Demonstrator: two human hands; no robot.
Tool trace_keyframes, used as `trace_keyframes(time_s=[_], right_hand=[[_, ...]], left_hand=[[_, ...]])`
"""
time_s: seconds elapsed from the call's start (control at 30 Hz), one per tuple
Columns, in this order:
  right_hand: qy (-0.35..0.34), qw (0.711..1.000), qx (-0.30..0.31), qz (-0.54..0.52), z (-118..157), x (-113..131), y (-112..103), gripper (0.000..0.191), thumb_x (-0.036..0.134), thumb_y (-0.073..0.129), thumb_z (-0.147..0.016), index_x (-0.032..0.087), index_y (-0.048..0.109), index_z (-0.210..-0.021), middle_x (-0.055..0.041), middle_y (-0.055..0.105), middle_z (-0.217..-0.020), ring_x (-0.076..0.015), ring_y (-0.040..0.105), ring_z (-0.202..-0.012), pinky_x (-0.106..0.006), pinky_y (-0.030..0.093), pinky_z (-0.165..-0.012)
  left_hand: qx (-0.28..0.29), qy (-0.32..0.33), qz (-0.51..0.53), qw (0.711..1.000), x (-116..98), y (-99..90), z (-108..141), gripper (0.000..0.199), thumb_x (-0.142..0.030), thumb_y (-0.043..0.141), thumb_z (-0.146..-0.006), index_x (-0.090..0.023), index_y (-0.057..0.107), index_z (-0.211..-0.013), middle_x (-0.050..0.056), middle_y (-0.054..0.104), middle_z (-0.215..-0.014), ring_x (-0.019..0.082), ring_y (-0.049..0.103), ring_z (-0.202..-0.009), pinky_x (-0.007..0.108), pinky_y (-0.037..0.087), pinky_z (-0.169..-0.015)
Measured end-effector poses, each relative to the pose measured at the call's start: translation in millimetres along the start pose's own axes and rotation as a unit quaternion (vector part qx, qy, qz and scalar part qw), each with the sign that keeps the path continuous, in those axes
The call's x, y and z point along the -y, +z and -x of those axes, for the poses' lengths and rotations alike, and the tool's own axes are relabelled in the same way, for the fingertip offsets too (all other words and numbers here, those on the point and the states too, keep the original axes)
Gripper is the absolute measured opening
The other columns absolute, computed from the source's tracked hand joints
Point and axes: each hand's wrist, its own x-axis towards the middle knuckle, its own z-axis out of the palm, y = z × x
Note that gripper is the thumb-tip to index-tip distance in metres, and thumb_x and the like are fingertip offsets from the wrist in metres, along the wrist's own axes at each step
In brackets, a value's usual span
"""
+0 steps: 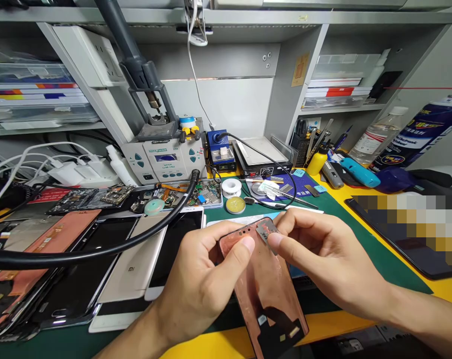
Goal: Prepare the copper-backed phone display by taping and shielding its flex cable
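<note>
A: In the left hand [205, 279], what shows?
B: The panel [276, 289], gripped near its top: thumb flat on the copper back, fingers curled behind the edge, closed on it.
A: And the right hand [330, 259]?
B: Knuckles raised, thumb and forefinger pinched tight on the blade [264, 230], over the panel's top, just right of the left thumb. The tin [235, 205] sits beyond the left fingers.

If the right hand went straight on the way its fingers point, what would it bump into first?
Probably the left hand, at its thumb, just past the metal blade in the right hand; depth is unclear.
</note>
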Motion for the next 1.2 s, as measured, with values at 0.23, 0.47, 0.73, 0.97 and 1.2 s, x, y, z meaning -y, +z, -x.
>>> trace_keyframes(time_s=[0.23,0.47,0.73,0.97,1.2], right_hand=[[0.012,1.000,-0.002,-0.001,-0.7,-0.4,0.5,0.028,0.031,0.063,-0.092,0.017,0.055,-0.069,0.0019,0.054,-0.065,-0.0105,0.047,-0.060,-0.022,0.042,-0.055],[0.032,0.996,-0.064,-0.047,-3.1,-0.1,-0.7,0.029,0.033,0.069,-0.087,0.017,0.055,-0.067,0.0036,0.053,-0.061,-0.0081,0.046,-0.055,-0.019,0.039,-0.052],[0.033,0.998,-0.028,-0.050,-6.6,1.8,-1.9,0.027,0.030,0.069,-0.087,0.016,0.058,-0.066,-0.0001,0.060,-0.074,-0.0111,0.054,-0.069,-0.022,0.045,-0.064],[0.055,0.997,0.013,-0.045,-3.8,1.2,0.0,0.029,0.028,0.065,-0.089,0.017,0.054,-0.065,0.0002,0.058,-0.068,-0.0113,0.051,-0.062,-0.024,0.043,-0.058],[0.066,0.997,0.018,-0.043,-2.4,-0.1,-0.5,0.028,0.029,0.063,-0.091,0.017,0.052,-0.068,0.0011,0.056,-0.065,-0.0111,0.049,-0.060,-0.025,0.042,-0.056]], left_hand=[[-0.011,-0.066,0.053,0.996,8.4,-2.3,0.9,0.029,-0.042,0.057,-0.091,-0.018,0.068,-0.103,-0.003,0.053,-0.062,0.008,0.045,-0.050,0.019,0.037,-0.044],[0.010,-0.096,0.030,0.995,11.9,-6.3,1.5,0.034,-0.047,0.054,-0.091,-0.016,0.060,-0.077,-0.001,0.053,-0.059,0.010,0.048,-0.049,0.021,0.038,-0.042],[0.023,-0.091,0.035,0.995,7.0,-1.6,2.4,0.033,-0.046,0.052,-0.093,-0.017,0.063,-0.082,-0.001,0.056,-0.063,0.011,0.051,-0.057,0.020,0.039,-0.049],[0.019,-0.066,-0.028,0.997,11.3,-1.7,3.9,0.035,-0.044,0.052,-0.094,-0.015,0.067,-0.080,0.002,0.062,-0.073,0.013,0.054,-0.067,0.022,0.045,-0.060],[0.018,-0.055,-0.046,0.997,14.9,-1.5,7.3,0.031,-0.040,0.053,-0.095,-0.016,0.072,-0.092,0.000,0.064,-0.074,0.012,0.056,-0.067,0.021,0.045,-0.059]])
